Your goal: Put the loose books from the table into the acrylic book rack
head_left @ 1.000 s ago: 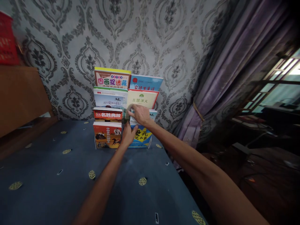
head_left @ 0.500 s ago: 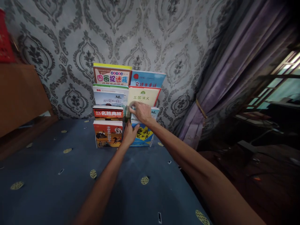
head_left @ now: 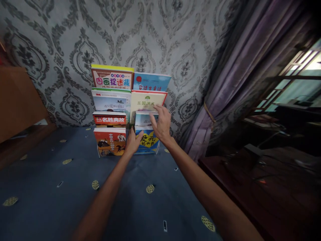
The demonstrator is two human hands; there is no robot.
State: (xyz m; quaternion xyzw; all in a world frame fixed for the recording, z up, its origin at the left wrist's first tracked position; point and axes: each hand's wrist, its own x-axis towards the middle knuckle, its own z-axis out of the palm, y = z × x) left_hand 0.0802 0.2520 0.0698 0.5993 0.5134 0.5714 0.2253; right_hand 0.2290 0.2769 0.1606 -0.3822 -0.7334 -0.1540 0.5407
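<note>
A rack with white side feet holds books in two columns against the wall. My left hand (head_left: pixel 133 142) is at the gap between the lower columns, thumb apart from the fingers, touching the left edge of a blue and yellow book (head_left: pixel 147 141). Part of its fingertips is hidden. My right hand (head_left: pixel 162 124) is open in front of the right column, fingers spread, thumb near a pale blue book (head_left: pixel 142 119). Above it stands a cream book with a red edge (head_left: pixel 142 100). To the left hand's left is an orange-red book (head_left: pixel 110 142).
More books, including a brown one with a yellow top (head_left: pixel 112 77) and a light blue one (head_left: pixel 151 81), fill the upper tiers. A dark blue patterned cloth (head_left: pixel 120 201) lies under the rack. A purple curtain (head_left: pixel 208 97) hangs at right; a wooden cabinet (head_left: pixel 20 100) stands left.
My right hand has moved right and away from the left hand, its fingers opening. The pale blue book shows more now. My left hand stays low by the gap. The view has shifted slightly.
</note>
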